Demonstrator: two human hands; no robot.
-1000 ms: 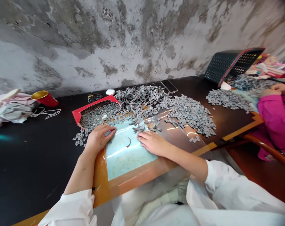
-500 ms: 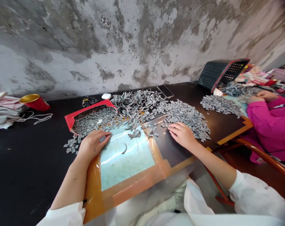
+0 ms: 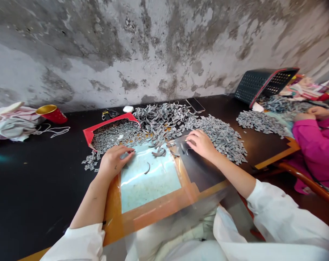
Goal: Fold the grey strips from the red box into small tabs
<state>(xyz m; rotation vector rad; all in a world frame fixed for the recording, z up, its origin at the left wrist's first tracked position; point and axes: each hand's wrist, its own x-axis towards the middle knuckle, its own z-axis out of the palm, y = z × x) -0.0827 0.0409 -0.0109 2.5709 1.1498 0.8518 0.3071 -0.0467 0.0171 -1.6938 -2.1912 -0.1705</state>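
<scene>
Right hand (image 3: 200, 144) back near loose strips (image 3: 175, 150)

Two bare arms reach forward from the near edge. The left forearm (image 3: 90, 203) slants far and slightly right; its left hand (image 3: 114, 162) lies back upward, fingers pointing right, with thumb and forefinger tips close together and a small gap behind them. A small dark mark shows near the wrist. The right forearm (image 3: 235, 174) angles far and left, its right hand (image 3: 202, 144) palm down, fingers lightly bent.
</scene>
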